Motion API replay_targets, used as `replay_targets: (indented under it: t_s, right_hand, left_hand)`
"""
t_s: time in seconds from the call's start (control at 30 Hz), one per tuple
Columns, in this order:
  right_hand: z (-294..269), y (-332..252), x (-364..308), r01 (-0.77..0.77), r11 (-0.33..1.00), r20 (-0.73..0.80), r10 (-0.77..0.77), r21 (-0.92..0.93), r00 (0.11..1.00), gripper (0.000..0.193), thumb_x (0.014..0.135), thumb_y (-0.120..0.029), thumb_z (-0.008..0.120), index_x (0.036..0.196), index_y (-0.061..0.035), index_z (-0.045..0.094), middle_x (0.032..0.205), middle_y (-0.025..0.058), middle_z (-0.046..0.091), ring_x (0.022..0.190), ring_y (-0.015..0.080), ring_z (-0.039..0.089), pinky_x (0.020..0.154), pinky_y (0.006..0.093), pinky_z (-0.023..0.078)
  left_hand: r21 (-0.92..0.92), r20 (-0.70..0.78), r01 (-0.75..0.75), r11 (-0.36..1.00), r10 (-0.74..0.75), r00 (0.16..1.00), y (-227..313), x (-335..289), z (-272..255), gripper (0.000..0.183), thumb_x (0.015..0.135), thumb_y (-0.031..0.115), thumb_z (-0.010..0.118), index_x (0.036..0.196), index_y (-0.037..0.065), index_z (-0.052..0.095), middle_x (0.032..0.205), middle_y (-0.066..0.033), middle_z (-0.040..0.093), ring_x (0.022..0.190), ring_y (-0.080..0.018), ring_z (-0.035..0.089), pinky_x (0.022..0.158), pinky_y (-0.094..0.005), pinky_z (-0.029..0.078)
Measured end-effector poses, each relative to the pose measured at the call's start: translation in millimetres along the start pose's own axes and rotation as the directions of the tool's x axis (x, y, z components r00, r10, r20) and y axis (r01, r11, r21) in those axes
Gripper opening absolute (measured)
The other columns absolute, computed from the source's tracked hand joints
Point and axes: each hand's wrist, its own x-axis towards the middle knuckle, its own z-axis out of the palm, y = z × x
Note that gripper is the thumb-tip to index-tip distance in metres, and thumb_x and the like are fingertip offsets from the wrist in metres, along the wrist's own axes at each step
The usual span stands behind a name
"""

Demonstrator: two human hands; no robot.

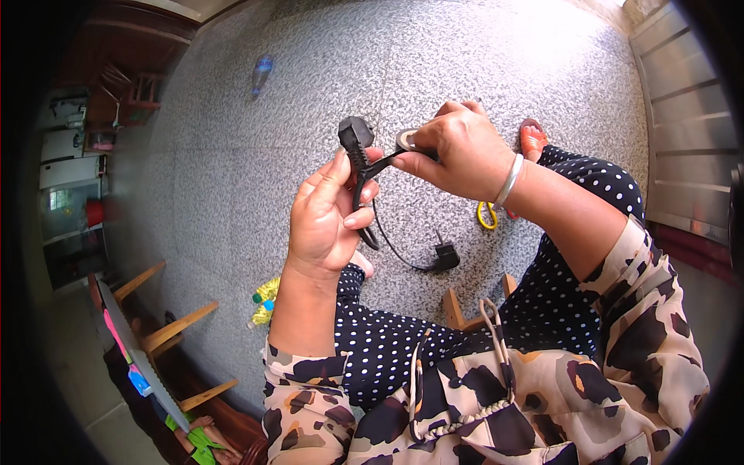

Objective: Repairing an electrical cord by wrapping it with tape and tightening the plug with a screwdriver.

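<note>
My left hand (329, 205) is closed around a black power plug (356, 132) and the thick black cord just below it. Between thumb and fingers, my right hand (461, 147) grips a roll of black tape (404, 140). A strip of the tape runs from the roll to the cord under the plug, where it meets my left fingers. From there a thin black cable hangs down to a small black plug adapter (445, 256), its prongs pointing up. Below my right wrist lie scissors (487, 216) with a yellow handle loop; a bit of red shows beside it.
On the speckled floor (232, 194), a blue-tinted bottle (262, 74) lies far left. Yellowish bottles (265, 301) are near my left knee. At left stands a wooden-legged table (167, 337); a person in green (203, 443) is behind it. A slatted metal panel (686, 116) borders the right.
</note>
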Motion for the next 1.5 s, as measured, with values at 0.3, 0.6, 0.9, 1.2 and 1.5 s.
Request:
replay_targets:
  t_s: [0.3,0.6,0.9,1.2,1.5]
  right_hand:
    - [0,-6,1,-0.039,0.999,0.018,0.038,0.03,0.999,0.036,0.081,-0.04,0.06,0.063,-0.0091,0.064,0.056,0.0047,0.058,0.07,0.0243,0.057,0.075,0.0418,0.038]
    - [1,-7,1,-0.005,1.0,0.04,0.004,0.029,0.999,0.038,0.081,-0.041,0.062,0.06,-0.0087,0.063,0.051,0.0026,0.055,0.063,0.0224,0.056,0.072,0.0405,0.039]
    - [-3,0,4,-0.032,0.999,0.045,0.033,-0.036,0.998,0.042,0.08,-0.049,0.056,0.066,-0.0113,0.067,0.06,0.0061,0.061,0.074,0.0282,0.06,0.076,0.0466,0.04]
    - [-1,0,8,-0.01,0.999,-0.018,0.009,-0.034,1.0,0.042,0.082,-0.05,0.054,0.072,-0.0122,0.068,0.063,0.0055,0.062,0.078,0.0278,0.059,0.079,0.046,0.039]
    - [4,-4,10,0.017,0.999,-0.098,-0.013,0.042,0.995,0.04,0.081,-0.05,0.056,0.078,-0.012,0.068,0.065,0.0054,0.063,0.079,0.0272,0.06,0.08,0.0421,0.039]
  left_hand:
    - [0.104,-0.104,-0.035,0.994,0.046,0.994,-2,1,5,0.037,0.092,0.035,0.05,0.098,-0.001,0.058,0.082,-0.0051,0.058,0.062,-0.0084,0.05,0.052,-0.0206,0.048]
    - [0.464,-0.206,-0.172,0.869,0.294,0.933,-7,10,6,0.026,0.088,0.027,0.06,0.084,0.001,0.059,0.069,-0.0002,0.055,0.052,-0.0075,0.052,0.053,-0.0214,0.051]
    - [0.733,0.083,-0.299,0.611,0.356,0.931,-3,7,-2,0.026,0.093,0.022,0.051,0.093,-0.003,0.06,0.081,-0.0057,0.062,0.067,-0.0121,0.06,0.063,-0.0248,0.051]
    - [0.617,0.183,-0.397,0.68,0.367,0.912,-5,9,-4,0.031,0.094,0.025,0.049,0.103,-0.003,0.059,0.089,-0.0077,0.064,0.072,-0.0148,0.062,0.068,-0.0276,0.052]
    - [0.383,0.222,-0.286,0.879,0.213,0.952,-3,9,-4,0.031,0.095,0.022,0.043,0.111,-0.002,0.056,0.104,-0.0131,0.063,0.08,-0.0183,0.065,0.074,-0.0348,0.057]
